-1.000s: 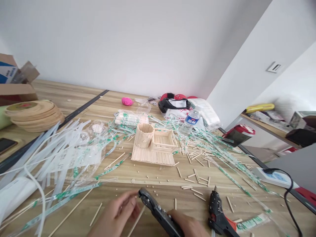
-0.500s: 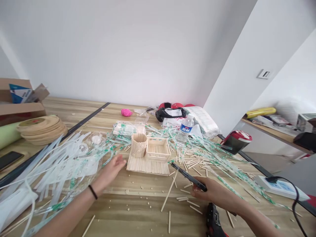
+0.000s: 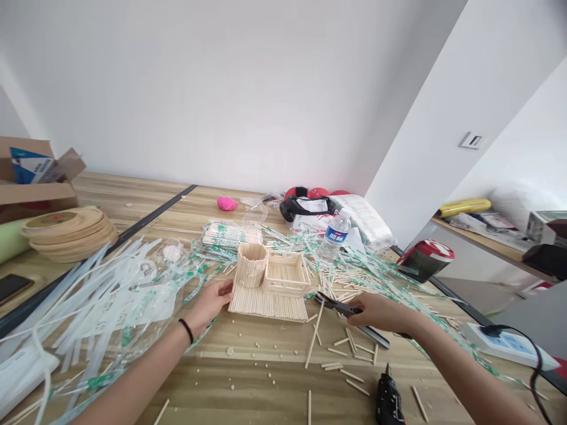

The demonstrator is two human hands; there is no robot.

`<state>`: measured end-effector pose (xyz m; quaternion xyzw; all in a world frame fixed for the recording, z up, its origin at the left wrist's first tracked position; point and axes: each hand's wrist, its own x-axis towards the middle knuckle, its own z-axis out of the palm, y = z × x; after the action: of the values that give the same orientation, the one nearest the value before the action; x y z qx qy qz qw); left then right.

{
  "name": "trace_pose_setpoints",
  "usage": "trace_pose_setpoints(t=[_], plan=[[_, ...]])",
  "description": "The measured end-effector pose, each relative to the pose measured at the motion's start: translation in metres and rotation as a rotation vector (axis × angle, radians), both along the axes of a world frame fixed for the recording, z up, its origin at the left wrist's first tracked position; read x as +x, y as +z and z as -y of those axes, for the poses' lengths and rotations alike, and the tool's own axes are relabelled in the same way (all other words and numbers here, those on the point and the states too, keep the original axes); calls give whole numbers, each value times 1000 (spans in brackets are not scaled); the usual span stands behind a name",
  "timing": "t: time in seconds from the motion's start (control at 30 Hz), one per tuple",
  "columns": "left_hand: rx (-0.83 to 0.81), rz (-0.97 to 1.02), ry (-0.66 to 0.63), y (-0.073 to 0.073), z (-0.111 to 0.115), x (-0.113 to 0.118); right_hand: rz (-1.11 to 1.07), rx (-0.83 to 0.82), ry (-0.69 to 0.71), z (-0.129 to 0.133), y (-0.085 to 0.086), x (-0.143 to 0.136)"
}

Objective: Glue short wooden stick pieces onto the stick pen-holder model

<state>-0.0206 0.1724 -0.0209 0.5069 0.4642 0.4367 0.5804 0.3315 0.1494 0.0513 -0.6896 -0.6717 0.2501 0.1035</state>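
Note:
A flat base of thin wooden sticks (image 3: pixel 268 303) carries a round stick cup (image 3: pixel 251 265) and, to its right, a rectangular stick tray (image 3: pixel 287 274). At the base's left edge, my left hand (image 3: pixel 213 304) has its fingers curled against the sticks. My right hand (image 3: pixel 372 311) is closed on a dark tool (image 3: pixel 339 306) to the right of the base; the tool's tip is beside a long loose stick (image 3: pixel 314 333). Below my right forearm lies a black glue gun (image 3: pixel 388 396).
Loose sticks and green-marked plastic strips (image 3: pixel 398 289) lie to the right, near a water bottle (image 3: pixel 337 233). White glue sticks (image 3: pixel 106 295), stacked wooden discs (image 3: pixel 71 233) and a cardboard box (image 3: pixel 39 192) are left. A power strip (image 3: pixel 509 345) sits far right.
My left hand has moved right and now touches the base. My right hand and the dark tool have shifted slightly up and right. The glue gun shows more fully.

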Motion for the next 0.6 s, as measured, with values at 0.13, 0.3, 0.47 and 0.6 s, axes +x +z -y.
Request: trace_pose_setpoints(t=[0.13,0.3,0.47,0.6], plan=[[-27,28,-5,-1,-3,-3,33,-44,-41,-20,10,2],[-83,57,3,5,-5,-1,-178,-19,-85,-34,13,-20],[-101,71,64,4,-11,4,-519,-47,-158,-37,-18,-68],[-75,78,79,4,-8,9,-769,-159,-240,-36,-46,-91]])
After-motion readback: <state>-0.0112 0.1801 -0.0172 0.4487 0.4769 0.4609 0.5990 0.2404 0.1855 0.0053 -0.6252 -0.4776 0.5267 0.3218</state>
